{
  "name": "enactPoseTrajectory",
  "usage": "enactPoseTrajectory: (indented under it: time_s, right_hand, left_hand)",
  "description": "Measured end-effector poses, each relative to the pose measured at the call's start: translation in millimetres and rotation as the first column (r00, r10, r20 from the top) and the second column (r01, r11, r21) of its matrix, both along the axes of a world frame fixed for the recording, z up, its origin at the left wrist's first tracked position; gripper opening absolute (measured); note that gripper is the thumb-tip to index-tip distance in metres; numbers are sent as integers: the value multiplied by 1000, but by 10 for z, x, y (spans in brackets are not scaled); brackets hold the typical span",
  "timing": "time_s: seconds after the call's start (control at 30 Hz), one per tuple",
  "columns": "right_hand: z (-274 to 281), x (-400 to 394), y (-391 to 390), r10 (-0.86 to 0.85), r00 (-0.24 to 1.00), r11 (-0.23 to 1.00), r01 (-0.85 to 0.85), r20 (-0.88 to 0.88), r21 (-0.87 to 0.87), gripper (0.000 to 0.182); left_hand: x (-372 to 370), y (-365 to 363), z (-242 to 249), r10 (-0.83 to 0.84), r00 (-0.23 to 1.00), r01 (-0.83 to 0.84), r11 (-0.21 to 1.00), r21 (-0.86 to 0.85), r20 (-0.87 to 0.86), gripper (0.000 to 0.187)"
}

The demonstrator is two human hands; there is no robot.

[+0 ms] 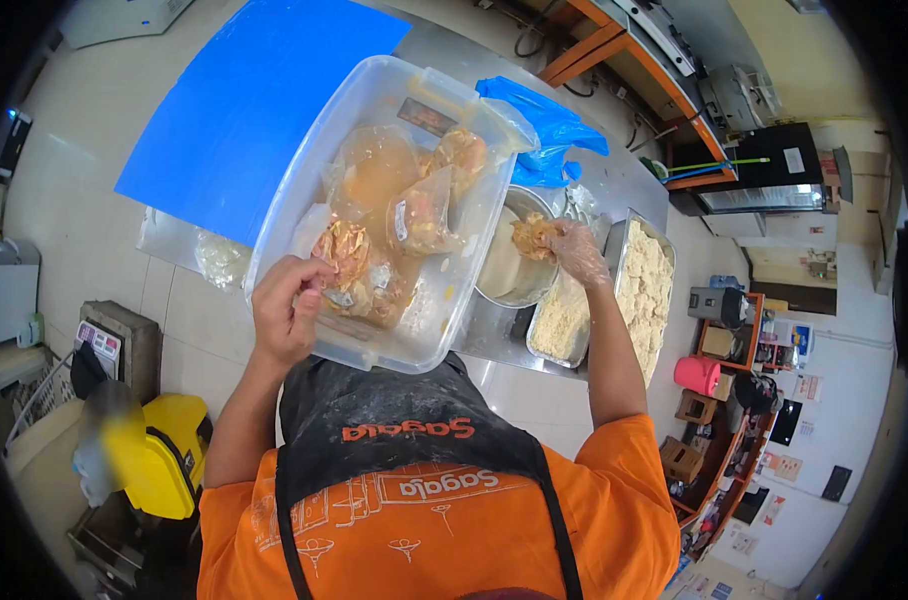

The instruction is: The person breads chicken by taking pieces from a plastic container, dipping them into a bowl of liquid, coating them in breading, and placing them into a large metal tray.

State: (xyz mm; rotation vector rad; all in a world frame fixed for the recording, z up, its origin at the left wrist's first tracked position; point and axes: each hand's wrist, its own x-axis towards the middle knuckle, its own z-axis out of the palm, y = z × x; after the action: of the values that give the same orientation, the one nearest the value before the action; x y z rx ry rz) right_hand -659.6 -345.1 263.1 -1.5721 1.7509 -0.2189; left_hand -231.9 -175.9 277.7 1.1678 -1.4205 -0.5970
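A clear plastic tub [279, 235] holds several knotted plastic bags of marinated raw meat in orange-brown liquid. My left hand [292, 305] is over the tub's near left side, its fingers closed on the edge of an opened bag of meat [344, 252]. Under a clear plastic glove, my right hand [578, 252] grips a wet, orange-brown piece of meat [534, 236]. That piece hangs above a round metal pot [515, 292] with pale contents. Right of the pot lies a metal tray of pale crumbly coating [558, 318], partly behind my right forearm.
A larger metal tray of lumpy coated pieces [642, 285] stands at the right. Behind the pot lies a blue plastic bag [544, 125]. A blue sheet [254, 100] covers the left of the metal table [494, 335]. A yellow bin [169, 455] stands on the floor, lower left.
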Motion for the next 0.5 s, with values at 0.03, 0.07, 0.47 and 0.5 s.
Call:
enactPoseTrajectory:
  time_s: [0.03, 0.07, 0.47, 0.5]
  right_hand:
    - [-106, -60, -59, 52, 995, 997, -58, -85, -60, 21]
    - [-234, -141, -133, 98, 980, 986, -119, -172, -117, 20]
    - [-1101, 220, -24, 527, 764, 761, -619, -372, -192, 25]
    - [-1172, 242, 21, 546, 728, 743, -649, -414, -161, 26]
  left_hand:
    - [-17, 8, 9, 19, 1000, -20, 1000, 20, 2, 27]
    - [-29, 13, 14, 39, 999, -39, 998, 39, 5, 26]
    - [-125, 29, -27, 156, 978, -167, 983, 75, 136, 31]
    - [-140, 23, -23, 154, 977, -166, 983, 72, 149, 33]
